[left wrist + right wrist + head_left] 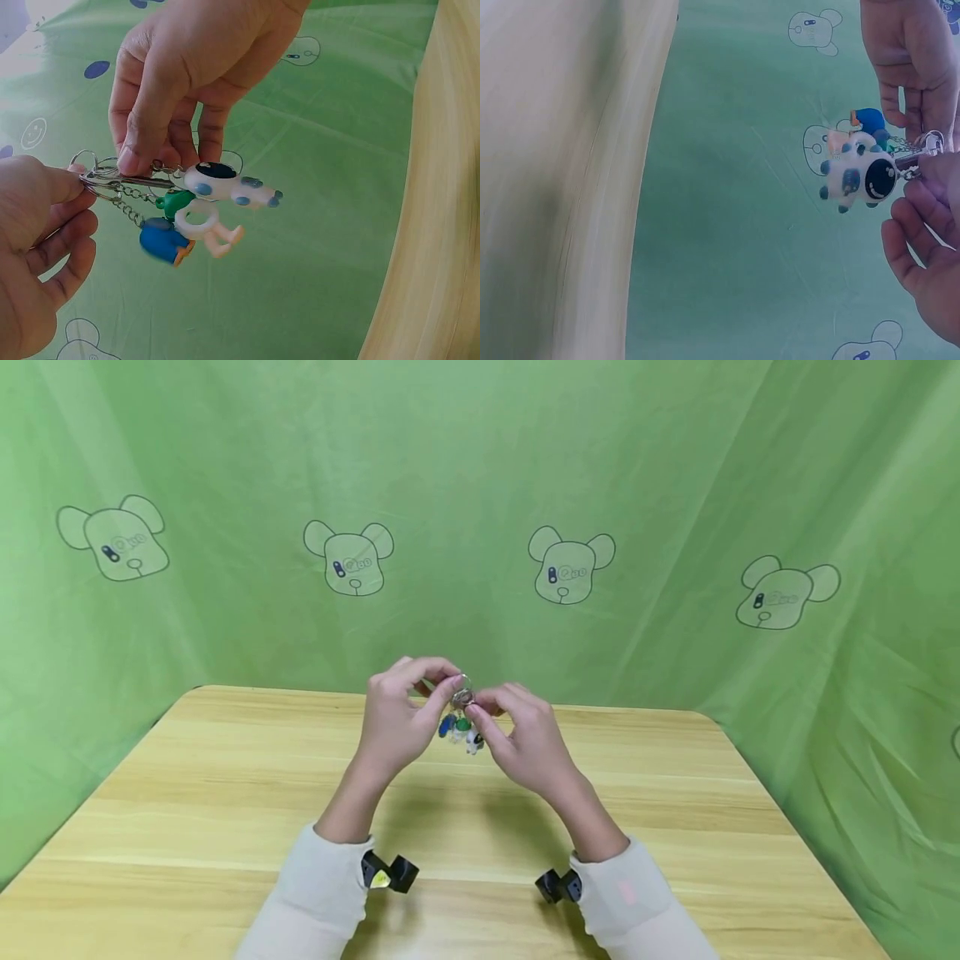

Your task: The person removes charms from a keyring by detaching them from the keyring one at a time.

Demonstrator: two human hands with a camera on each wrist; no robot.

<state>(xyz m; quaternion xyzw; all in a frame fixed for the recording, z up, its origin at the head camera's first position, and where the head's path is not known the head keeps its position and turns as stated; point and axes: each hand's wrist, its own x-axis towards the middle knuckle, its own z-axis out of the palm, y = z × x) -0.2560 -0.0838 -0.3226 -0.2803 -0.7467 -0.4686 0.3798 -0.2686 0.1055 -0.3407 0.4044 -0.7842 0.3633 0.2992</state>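
My left hand (397, 714) pinches a metal split ring (467, 680) between thumb and fingertips, above the far part of the table. Close beside it, my right hand (528, 739) pinches the metal fittings of the same keychain bunch with thumb and forefinger. Small figure charms dangle from short chains below the fingers. One is a white astronaut (880, 178) with a dark visor. Another is a blue figure (161, 241) with orange feet. Between them hangs a charm with a green top (177, 202), a white ring and pale legs. Fingertips partly hide the rings.
A wood-grain table (247, 793) lies under both forearms. Behind and around it hangs a green curtain (465, 460) printed with bear-head outlines. Each sleeve cuff carries a small black camera (402, 874).
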